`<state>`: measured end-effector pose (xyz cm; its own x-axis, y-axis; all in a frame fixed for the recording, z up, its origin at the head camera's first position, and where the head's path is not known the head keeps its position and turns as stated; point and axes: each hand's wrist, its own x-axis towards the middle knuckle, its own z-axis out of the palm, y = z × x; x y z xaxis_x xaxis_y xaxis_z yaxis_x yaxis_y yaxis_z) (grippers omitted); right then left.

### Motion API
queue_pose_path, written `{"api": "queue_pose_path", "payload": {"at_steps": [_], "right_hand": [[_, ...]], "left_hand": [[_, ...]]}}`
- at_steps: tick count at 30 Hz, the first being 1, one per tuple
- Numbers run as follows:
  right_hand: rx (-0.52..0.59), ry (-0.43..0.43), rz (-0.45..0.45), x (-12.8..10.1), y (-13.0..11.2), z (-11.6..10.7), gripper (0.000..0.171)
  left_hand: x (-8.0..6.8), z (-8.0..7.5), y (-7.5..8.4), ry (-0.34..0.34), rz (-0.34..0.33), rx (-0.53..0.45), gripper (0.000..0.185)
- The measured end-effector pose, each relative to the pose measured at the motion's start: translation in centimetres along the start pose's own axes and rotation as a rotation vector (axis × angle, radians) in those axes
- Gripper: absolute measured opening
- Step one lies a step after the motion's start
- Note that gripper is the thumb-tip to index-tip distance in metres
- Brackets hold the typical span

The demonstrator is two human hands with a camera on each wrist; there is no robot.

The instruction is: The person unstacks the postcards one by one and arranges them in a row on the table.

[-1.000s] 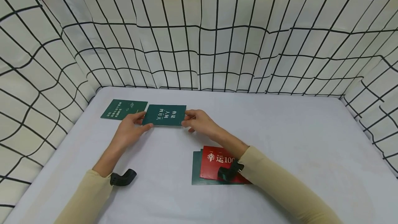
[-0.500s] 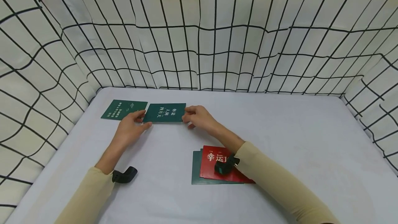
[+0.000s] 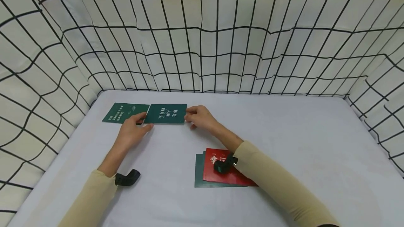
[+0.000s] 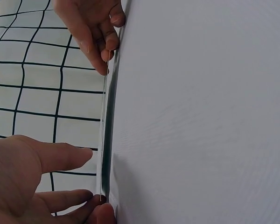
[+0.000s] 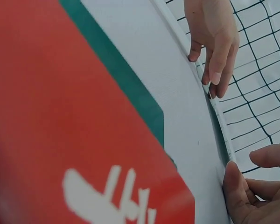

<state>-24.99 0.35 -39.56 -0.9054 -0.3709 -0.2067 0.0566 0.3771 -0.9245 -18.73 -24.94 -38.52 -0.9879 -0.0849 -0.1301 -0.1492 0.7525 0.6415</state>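
My left hand and right hand pinch the opposite short edges of a green card, which lies flat on the table just beside a second green card. My right forearm crosses a red card stacked on green cards nearer me.

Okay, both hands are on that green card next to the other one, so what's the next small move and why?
Probably let go: the green card seems to lie flat on the table, edge beside the other green card, with the left hand and right hand pinching its ends.
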Motion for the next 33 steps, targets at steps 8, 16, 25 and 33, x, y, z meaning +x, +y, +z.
{"api": "queue_pose_path", "payload": {"at_steps": [8,16,25,33], "right_hand": [[-0.108,0.027,-0.03,0.3,0.0,0.0,0.043],[-0.173,0.02,-0.029,0.4,-0.1,0.1,0.042],[-0.228,0.005,-0.068,0.0,-0.1,-0.1,0.039],[-0.304,-0.021,-0.101,-1.0,0.0,-0.9,0.033]], "left_hand": [[0.2,-0.2,0.3,-0.016,-0.001,0.003,0.073],[0.0,-0.3,0.6,-0.03,-0.015,0.044,0.073],[-0.4,-0.1,0.6,-0.003,-0.006,0.048,0.071],[-0.9,0.9,0.9,0.095,0.08,0.034,0.061]]}}
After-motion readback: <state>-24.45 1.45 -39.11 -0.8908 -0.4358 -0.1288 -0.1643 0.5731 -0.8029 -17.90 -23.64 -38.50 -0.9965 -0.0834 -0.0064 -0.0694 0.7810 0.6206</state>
